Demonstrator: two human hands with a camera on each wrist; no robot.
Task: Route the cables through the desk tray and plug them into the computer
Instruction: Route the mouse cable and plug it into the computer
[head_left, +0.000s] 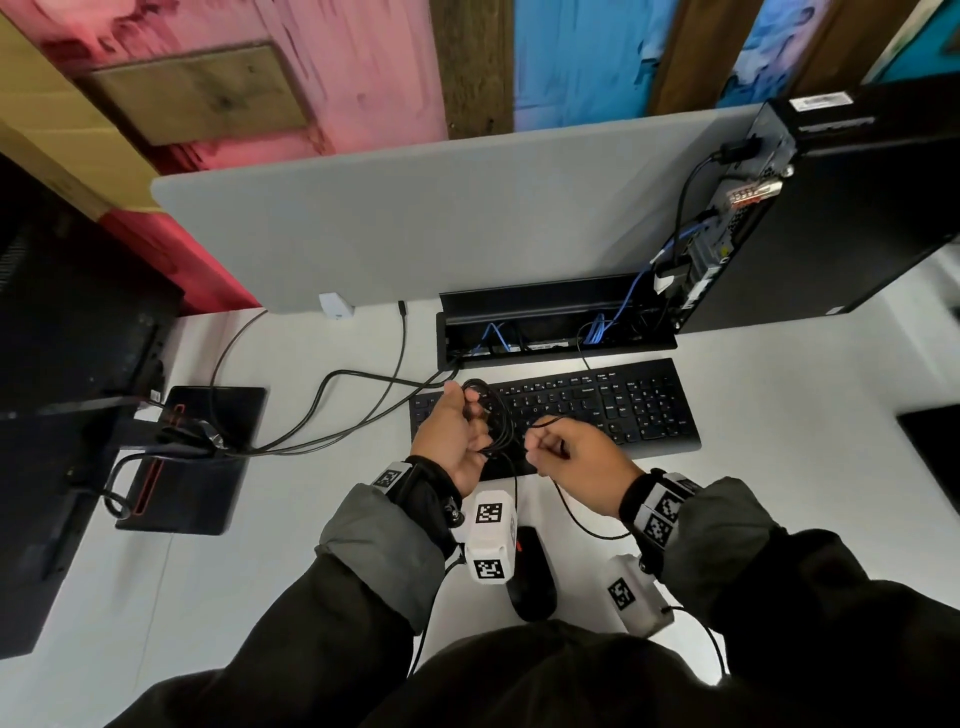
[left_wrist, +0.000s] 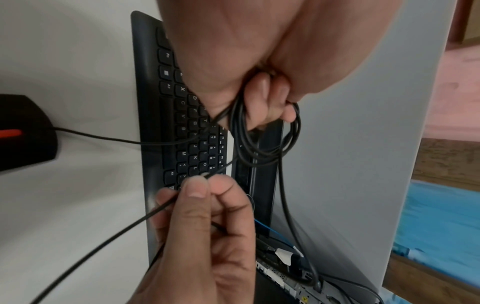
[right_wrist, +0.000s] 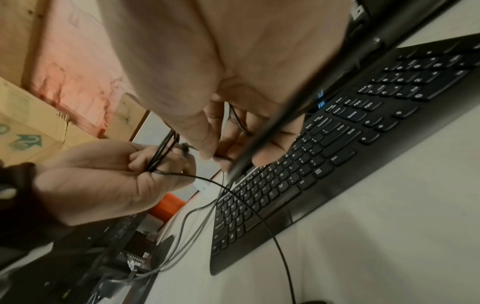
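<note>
Above the keyboard (head_left: 561, 410), left hand (head_left: 451, 435) grips a coiled bundle of thin black cable (head_left: 493, 415), fingers curled round the loops. Right hand (head_left: 576, 453) pinches one strand of it between thumb and fingers; the slack trails down to the bench (head_left: 779, 519). Mouse (head_left: 531, 577) sits below the wrists. Cable tray (head_left: 556, 332) lies open just behind the keyboard, blue and black leads inside. Computer (head_left: 831, 208) stands at the tray's right end, several leads plugged in.

Grey divider panel (head_left: 415, 208), monitor stand base (head_left: 197, 457)
</note>
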